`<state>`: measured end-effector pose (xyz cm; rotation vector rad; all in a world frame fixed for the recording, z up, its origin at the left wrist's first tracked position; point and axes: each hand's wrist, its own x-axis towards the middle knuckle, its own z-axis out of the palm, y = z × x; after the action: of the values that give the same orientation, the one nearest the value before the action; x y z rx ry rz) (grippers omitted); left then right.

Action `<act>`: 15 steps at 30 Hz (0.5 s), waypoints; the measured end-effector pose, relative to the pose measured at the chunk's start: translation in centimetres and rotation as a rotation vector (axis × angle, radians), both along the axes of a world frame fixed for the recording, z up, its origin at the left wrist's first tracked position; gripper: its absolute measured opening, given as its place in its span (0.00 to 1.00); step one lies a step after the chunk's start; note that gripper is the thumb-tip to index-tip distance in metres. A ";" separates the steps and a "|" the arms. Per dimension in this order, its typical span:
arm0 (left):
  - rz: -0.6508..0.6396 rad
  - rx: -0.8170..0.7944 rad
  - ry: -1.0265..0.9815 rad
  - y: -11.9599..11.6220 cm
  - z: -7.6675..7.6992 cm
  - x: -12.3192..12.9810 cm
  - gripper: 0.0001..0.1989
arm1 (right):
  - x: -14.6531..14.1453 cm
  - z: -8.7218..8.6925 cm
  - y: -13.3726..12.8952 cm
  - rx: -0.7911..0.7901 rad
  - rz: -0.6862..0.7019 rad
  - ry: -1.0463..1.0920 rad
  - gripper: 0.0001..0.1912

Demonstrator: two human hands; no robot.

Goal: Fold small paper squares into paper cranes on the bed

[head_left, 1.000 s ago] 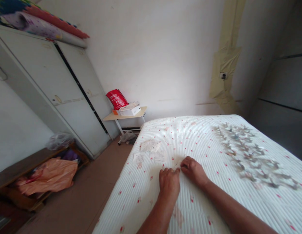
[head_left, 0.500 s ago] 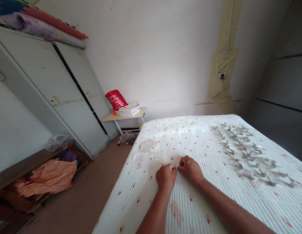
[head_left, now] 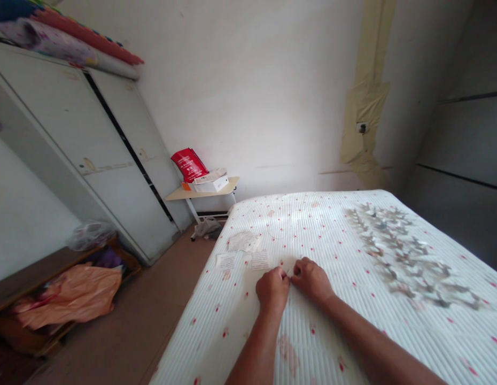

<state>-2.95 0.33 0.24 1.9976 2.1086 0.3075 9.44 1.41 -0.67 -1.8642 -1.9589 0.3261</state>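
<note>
Head view looks forward and down onto a white ribbed mattress (head_left: 248, 342) dotted with red, where the left hand (head_left: 272, 291) and right hand (head_left: 311, 279) sit close together near its middle. Both hands curl closed, fingers bent inward and fingertips facing each other, with the heels low over the mattress; this pose looks braced, as small fine work would need. Between the 2 hands, at the fingertips, shows a thin pale sliver (head_left: 289, 272), too small to identify. It lies just against the left hand's fingers and near the right hand's, but I cannot tell whether either hand pinches it or it only lies on the fabric.

Just beyond the hands lie 3 flat paper slips (head_left: 260, 260), spread out singly, perhaps so that each stays in reach and apart from the others. To the right, a broad scattered layer of small folded grey-and-white pieces (head_left: 401, 251) covers that side of the mattress, too blurred to tell them apart. Past the mattress, a small folding table (head_left: 200, 195) holds a white box (head_left: 210, 184) and a red bag (head_left: 187, 164), beside a pale metal wardrobe (head_left: 92, 155) with rolled bedding (head_left: 68, 48) on top.
</note>
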 end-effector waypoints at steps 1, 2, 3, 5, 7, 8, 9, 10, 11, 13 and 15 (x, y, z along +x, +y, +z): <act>-0.001 0.001 0.005 -0.1 -0.1 0.0 0.10 | 0.0 0.1 0.0 -0.006 -0.002 0.004 0.03; 0.000 0.001 0.010 -0.1 -0.2 0.0 0.10 | 0.1 0.2 0.0 -0.018 -0.002 0.009 0.04; 0.002 0.000 0.014 -0.1 -0.2 0.0 0.11 | 0.2 0.2 0.1 -0.033 -0.003 0.015 0.04; 0.009 0.003 0.019 -0.2 -0.3 0.1 0.11 | 0.5 0.3 0.2 -0.065 -0.007 0.026 0.05; 0.011 0.008 0.021 -0.2 -0.4 0.1 0.11 | 0.8 0.3 0.3 -0.083 -0.014 0.029 0.06; 0.010 0.010 0.022 -0.3 -0.3 0.1 0.11 | 0.9 0.3 0.4 -0.088 -0.017 0.029 0.06; 0.008 0.012 0.024 -0.3 -0.3 0.1 0.11 | 1.1 0.3 0.4 -0.092 -0.020 0.028 0.07; 0.006 0.011 0.026 -0.3 -0.2 0.1 0.11 | 1.2 0.3 0.5 -0.098 -0.023 0.028 0.07; 0.005 0.009 0.027 -0.3 -0.2 0.1 0.11 | 1.3 0.3 0.5 -0.106 -0.026 0.028 0.07; 0.004 0.007 0.025 -0.4 -0.1 0.0 0.11 | 1.7 0.3 0.6 -0.122 -0.034 0.028 0.06; 0.004 0.013 0.019 -0.3 -0.1 0.0 0.11 | 2.0 0.3 0.6 -0.132 -0.046 0.026 0.06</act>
<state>-2.97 -0.01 0.10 2.0122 2.1277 0.3047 11.43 2.03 -0.33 -1.9728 -1.9163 0.4737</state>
